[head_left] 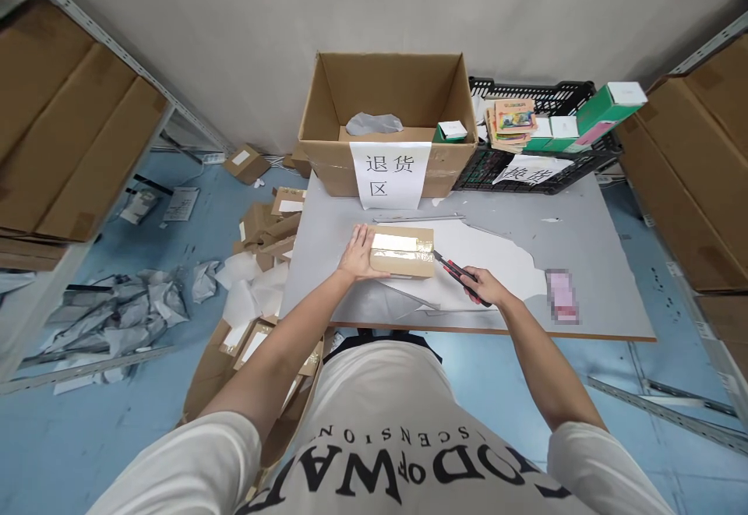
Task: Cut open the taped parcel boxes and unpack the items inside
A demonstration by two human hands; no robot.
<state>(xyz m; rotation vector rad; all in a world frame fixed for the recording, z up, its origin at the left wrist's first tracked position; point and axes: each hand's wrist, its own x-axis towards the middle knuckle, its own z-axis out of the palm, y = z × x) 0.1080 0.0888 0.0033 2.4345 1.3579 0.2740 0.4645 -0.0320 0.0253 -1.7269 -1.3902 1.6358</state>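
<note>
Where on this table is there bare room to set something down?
Bare grey table lies right of the blurred pink item, and between the small taped box and the black crate. The back edge is crowded by the big open carton and crate.

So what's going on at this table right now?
A person stands at a grey table. The left hand presses down on a small taped parcel, while the right hand holds a red-and-black knife with its tip at the parcel's right end. Behind stand an open carton with a paper sign and a black crate of goods.
</note>
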